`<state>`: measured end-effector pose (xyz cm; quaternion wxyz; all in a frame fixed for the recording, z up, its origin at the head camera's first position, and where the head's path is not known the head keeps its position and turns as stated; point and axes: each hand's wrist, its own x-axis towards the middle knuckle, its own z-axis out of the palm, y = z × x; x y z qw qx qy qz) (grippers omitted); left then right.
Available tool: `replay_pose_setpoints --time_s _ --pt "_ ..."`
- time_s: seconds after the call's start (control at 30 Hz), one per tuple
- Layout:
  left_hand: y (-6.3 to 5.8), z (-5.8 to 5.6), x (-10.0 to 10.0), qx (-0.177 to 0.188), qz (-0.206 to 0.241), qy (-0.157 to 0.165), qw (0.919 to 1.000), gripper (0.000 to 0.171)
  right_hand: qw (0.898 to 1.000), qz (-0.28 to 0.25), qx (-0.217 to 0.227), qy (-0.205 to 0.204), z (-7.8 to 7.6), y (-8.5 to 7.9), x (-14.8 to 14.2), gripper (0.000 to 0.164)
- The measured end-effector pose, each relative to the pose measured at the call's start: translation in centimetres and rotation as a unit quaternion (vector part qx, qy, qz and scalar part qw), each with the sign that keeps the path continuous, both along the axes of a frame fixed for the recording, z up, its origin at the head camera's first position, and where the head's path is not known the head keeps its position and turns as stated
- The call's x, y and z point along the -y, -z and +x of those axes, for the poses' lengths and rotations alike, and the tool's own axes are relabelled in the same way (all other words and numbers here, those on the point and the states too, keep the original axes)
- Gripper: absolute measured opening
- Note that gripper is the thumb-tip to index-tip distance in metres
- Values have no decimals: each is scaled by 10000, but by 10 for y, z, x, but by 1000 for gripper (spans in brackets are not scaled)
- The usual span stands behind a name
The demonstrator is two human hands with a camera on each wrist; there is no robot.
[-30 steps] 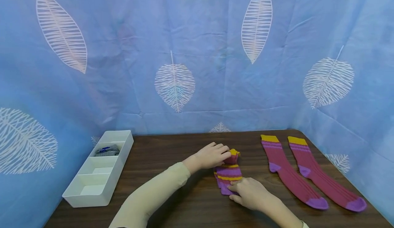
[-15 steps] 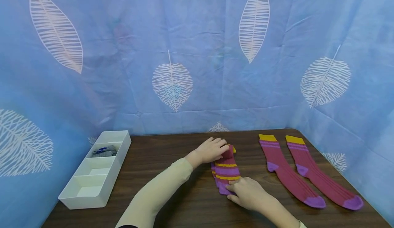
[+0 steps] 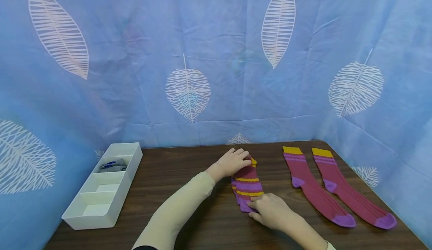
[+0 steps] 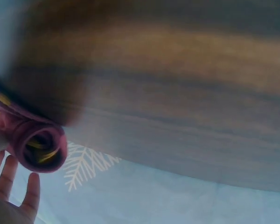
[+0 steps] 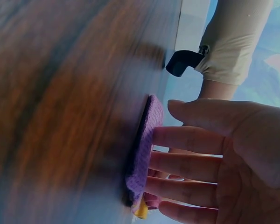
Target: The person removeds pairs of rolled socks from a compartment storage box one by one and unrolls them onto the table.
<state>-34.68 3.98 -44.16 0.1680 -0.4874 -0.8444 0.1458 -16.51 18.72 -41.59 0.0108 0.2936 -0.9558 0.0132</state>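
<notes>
A pair of striped socks [image 3: 249, 186], maroon, purple and yellow, lies stacked on the table in front of me. My left hand [image 3: 233, 162] holds the far end, its fingers bent over it. In the left wrist view that end is a maroon roll [image 4: 59, 151] with yellow inside; two fingers spread beside it, while the thumb is out of sight. At the near purple end, my right hand [image 3: 271, 210] presses down with its fingertips. The right wrist view shows its long fingers nearly straight against the purple knit [image 5: 147, 144].
To the right, two long maroon socks [image 3: 318, 190] [image 3: 351, 190] with yellow cuffs lie flat, side by side. A white divided box [image 3: 116, 201] stands at the left, with a grey and blue folded bundle [image 3: 114, 166] in one compartment. A blue leaf-print curtain [image 3: 216, 92] hangs behind the table.
The rolled far end under my left hand has shifted back, and more of the maroon part shows flat. My right hand has stayed at the near end. The view has turned slightly.
</notes>
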Motion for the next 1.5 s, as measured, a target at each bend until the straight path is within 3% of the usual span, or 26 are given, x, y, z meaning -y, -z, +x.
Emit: replay_pose_setpoints --time_s 0.17,0.33,0.53,0.8,0.9,1.07,1.17,1.5 --pt "-2 -4 -2 80 -115 -493 9987 29 9999 13 77 97 0 -1 1 32" --pt "-3 -7 -1 189 56 -1072 9940 25 9999 52 87 139 0 -2 1 32" --pt "-1 -12 5 179 109 -1505 9884 31 9999 47 101 119 0 -2 1 32" --pt "-1 -22 13 727 230 -2132 9740 41 9999 -21 120 83 -1 -2 0 31" --pt "0 -22 13 702 217 -2050 9760 40 9999 -27 105 77 -1 -1 -1 31" --pt "1 -19 10 261 341 -1435 9887 24 9999 -4 88 78 -1 -2 -1 30" --pt "0 -16 6 114 230 -1176 9927 23 9999 0 109 101 0 -2 -1 31" --pt "1 -15 -1 432 -210 -1396 9890 30 9998 -64 183 54 0 -2 -1 31"
